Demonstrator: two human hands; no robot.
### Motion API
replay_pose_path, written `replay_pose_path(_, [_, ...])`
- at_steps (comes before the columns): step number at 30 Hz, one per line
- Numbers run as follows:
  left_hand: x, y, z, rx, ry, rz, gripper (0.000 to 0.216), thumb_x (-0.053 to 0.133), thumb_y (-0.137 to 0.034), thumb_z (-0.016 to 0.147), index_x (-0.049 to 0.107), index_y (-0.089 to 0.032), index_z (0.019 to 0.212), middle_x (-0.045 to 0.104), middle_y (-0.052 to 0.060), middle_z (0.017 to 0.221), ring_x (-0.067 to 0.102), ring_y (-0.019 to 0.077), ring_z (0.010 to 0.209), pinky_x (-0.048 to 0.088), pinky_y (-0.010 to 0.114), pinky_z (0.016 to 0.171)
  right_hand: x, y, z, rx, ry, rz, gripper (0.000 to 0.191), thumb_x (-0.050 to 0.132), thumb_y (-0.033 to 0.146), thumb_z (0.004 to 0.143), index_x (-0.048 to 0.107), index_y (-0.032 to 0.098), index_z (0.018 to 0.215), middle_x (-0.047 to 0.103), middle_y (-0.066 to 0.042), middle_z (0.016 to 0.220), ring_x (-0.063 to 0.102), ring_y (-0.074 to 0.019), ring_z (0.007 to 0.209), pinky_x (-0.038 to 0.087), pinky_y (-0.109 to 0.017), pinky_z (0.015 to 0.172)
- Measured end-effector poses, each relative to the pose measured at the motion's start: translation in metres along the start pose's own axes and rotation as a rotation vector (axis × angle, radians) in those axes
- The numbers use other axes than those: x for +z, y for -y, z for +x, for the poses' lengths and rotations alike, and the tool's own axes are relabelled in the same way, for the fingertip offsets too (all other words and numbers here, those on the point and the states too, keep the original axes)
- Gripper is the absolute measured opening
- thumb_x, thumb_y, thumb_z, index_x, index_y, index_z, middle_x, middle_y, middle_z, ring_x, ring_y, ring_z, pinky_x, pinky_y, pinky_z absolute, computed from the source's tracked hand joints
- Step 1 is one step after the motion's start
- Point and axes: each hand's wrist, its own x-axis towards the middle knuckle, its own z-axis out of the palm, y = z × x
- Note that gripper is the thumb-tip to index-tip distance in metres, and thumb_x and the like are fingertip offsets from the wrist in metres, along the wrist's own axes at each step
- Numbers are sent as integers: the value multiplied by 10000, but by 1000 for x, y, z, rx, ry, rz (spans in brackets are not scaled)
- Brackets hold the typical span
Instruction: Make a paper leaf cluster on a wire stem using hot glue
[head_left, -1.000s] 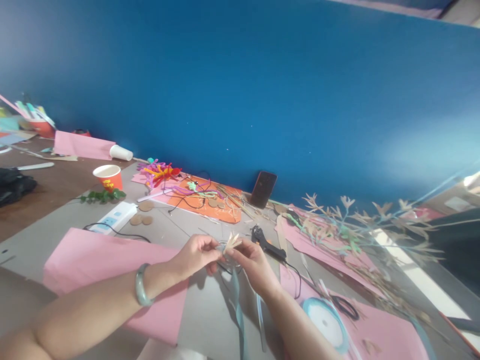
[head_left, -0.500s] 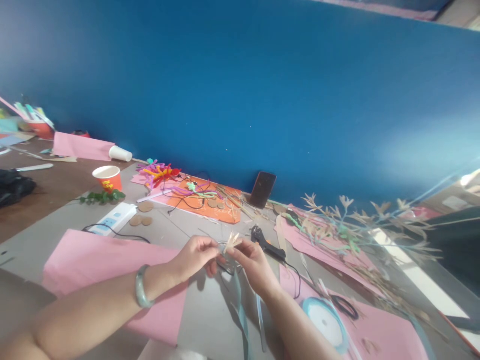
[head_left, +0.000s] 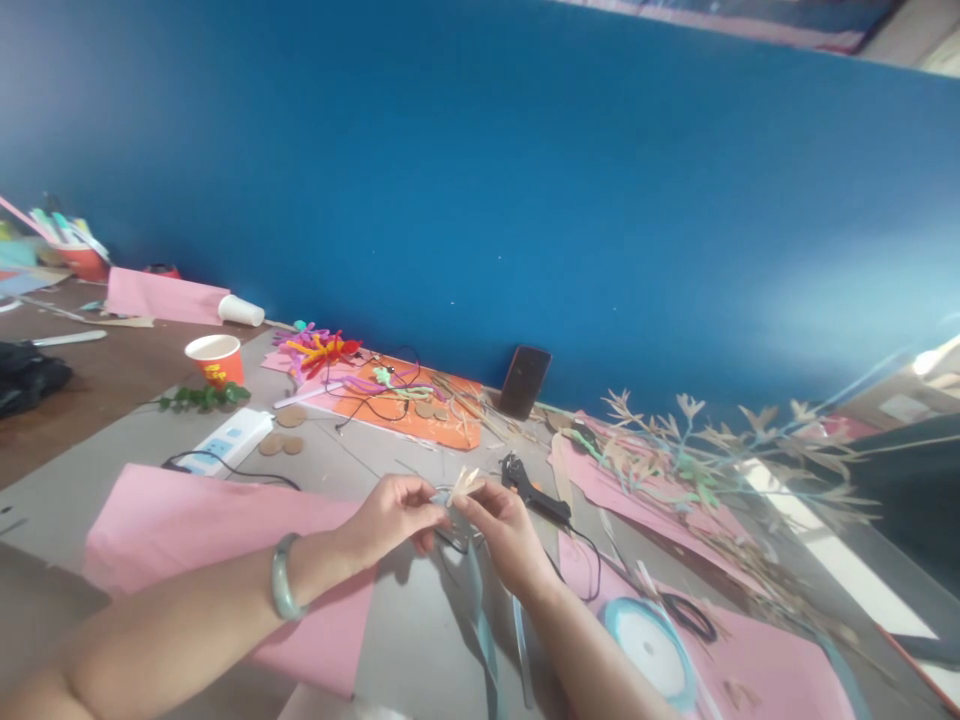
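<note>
My right hand (head_left: pixel 506 525) pinches a pale beige leaf-like flower piece (head_left: pixel 466 482) with pointed tips between thumb and fingers. Close beside it, my left hand (head_left: pixel 409 512) is closed, its thumb and forefinger on a bit of light-blue ribbon (head_left: pixel 441 497) at the base of that piece. A longer length of the same ribbon hangs below the hands towards the table's front edge. The fingertips partly hide where ribbon and leaves meet. Just beyond my right hand lies a black glue gun (head_left: pixel 536 492) with its cord.
Pink paper (head_left: pixel 225 530) lies under my left forearm. A ribbon spool (head_left: pixel 651 655) and scissors (head_left: pixel 690 617) are at the right, near leafy branches (head_left: pixel 690 450). Behind stand a phone (head_left: pixel 525 382) and a paper cup (head_left: pixel 217 358); a power strip (head_left: pixel 227 440) lies left.
My left fingers have shifted slightly at the ribbon, and more of its light blue shows between the hands. My right hand keeps its pinch almost unmoved.
</note>
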Motion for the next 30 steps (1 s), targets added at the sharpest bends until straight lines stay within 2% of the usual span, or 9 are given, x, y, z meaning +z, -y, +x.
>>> replay_pose_path(6, [1, 1, 1, 22, -36, 1, 230, 695, -339, 736, 631, -124, 688, 584, -15, 456, 523, 85, 383, 437, 186, 419, 1, -4, 0, 17, -1, -20, 263, 708, 420, 773, 664, 162, 742, 663, -7, 703, 571, -144, 655, 433, -261, 669])
replay_pose_path(12, [4, -6, -1, 1, -77, -29, 201, 681, -303, 713, 617, -126, 642, 574, -16, 454, 520, 91, 389, 425, 188, 400, 0, -9, 1, 16, 14, -13, 234, 697, 396, 793, 658, 165, 778, 660, -2, 697, 572, -143, 648, 436, -262, 659])
replay_pose_path(18, [2, -2, 1, 37, -58, -46, 227, 670, -335, 725, 626, -125, 652, 578, -8, 459, 517, 97, 389, 422, 201, 406, 1, -9, 3, -11, 11, -15, 218, 714, 380, 777, 666, 167, 791, 666, -10, 714, 583, -148, 673, 439, -265, 679])
replay_pose_path(20, [0, 0, 4, 69, -74, -51, 250, 682, -348, 723, 629, -121, 635, 577, -4, 456, 523, 96, 405, 435, 204, 435, -3, -5, 6, -31, -34, -20, 263, 725, 391, 758, 680, 175, 900, 679, -19, 765, 592, -152, 695, 448, -275, 697])
replay_pose_path(23, [-4, 3, 10, 97, -124, -82, 269, 700, -366, 713, 641, -115, 639, 580, 0, 467, 529, 94, 426, 435, 200, 458, -18, 6, 13, -85, -166, -84, 458, 678, 448, 778, 619, 182, 1146, 699, -66, 918, 620, -176, 753, 467, -296, 697])
replay_pose_path(25, [-8, 7, 14, 112, -128, -107, 272, 709, -372, 708, 643, -115, 648, 587, 2, 477, 527, 91, 431, 429, 196, 464, -34, 17, 18, -108, -229, -283, 475, 622, 453, 815, 583, 168, 1194, 696, -101, 999, 639, -206, 824, 474, -311, 701])
replay_pose_path(26, [-9, 9, 15, 119, -140, -124, 270, 709, -373, 711, 645, -116, 660, 589, 2, 487, 533, 93, 443, 432, 197, 473, -43, 23, 20, -111, -248, -455, 435, 602, 429, 827, 590, 159, 1168, 696, -108, 1002, 641, -217, 850, 473, -318, 712])
replay_pose_path(28, [-11, 12, 18, 137, -144, -149, 270, 709, -375, 714, 645, -115, 678, 597, 6, 514, 536, 94, 454, 436, 201, 482, -61, 33, 22, -57, -268, -957, 316, 567, 342, 839, 624, 155, 1087, 690, -115, 1022, 638, -223, 874, 454, -320, 729])
replay_pose_path(30, [-12, 14, 19, 146, -147, -156, 277, 703, -382, 724, 647, -112, 696, 596, 7, 526, 531, 92, 453, 432, 202, 484, -75, 38, 21, 96, -223, -1454, 265, 554, 290, 834, 641, 173, 1055, 684, -118, 1037, 630, -238, 902, 425, -324, 729])
